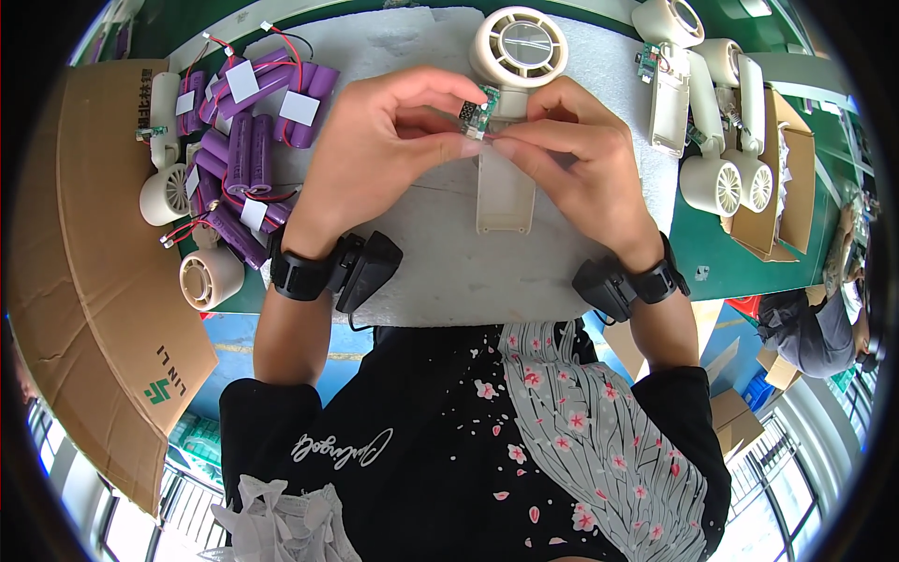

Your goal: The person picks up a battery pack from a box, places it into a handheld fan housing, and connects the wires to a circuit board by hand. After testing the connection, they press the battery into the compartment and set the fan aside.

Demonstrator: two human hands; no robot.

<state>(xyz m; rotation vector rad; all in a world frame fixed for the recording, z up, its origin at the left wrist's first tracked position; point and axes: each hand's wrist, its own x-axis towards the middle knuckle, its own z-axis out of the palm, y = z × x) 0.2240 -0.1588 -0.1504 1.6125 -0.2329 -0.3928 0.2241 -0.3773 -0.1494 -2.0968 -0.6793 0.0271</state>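
My left hand [370, 140] pinches a small green circuit board [487, 106] between thumb and fingers, over the grey mat. A white connector [476, 133] shows at the board's lower edge. Close beside it, my right hand [588, 155] has thumb and forefinger pressed together at a thin red wire [490, 138], whose far end the fingers hide. Beneath both hands lies a cream handheld fan, its round head [520, 49] away from me and its hollow handle shell [506, 199] toward me. My hands cover part of the handle.
Several purple battery cells [249, 155] with white pads and red and black leads are heaped at the left, beside cream fan parts [212, 278]. A cardboard box [103, 253] stands far left. More fans [712, 183] and an open carton [801, 178] lie right. A person [815, 323] is at the right edge.
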